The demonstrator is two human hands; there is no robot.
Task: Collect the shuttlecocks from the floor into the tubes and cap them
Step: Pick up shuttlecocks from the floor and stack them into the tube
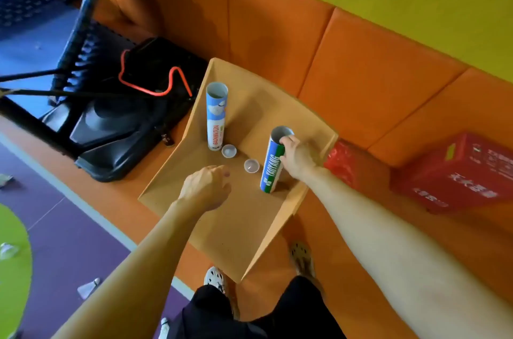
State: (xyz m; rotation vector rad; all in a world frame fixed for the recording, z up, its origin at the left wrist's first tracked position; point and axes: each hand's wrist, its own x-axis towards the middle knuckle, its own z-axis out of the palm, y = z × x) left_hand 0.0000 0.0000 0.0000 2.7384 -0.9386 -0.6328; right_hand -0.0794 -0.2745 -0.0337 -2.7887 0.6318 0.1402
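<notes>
Right hand [298, 157] is wrapped round the top of the green tube [270, 172], which stands upright and uncapped on the counter [236, 227]. Left hand [206, 188] hovers nearby, fingers loosely curled, empty as far as I can tell. Two caps [229, 150] sit between it and the blue tube [216, 116], also open. Shuttlecocks [88, 287] lie on the floor, well off to my left. So I reckon it's the grab-a-tube step, and next I carry it over there.
</notes>
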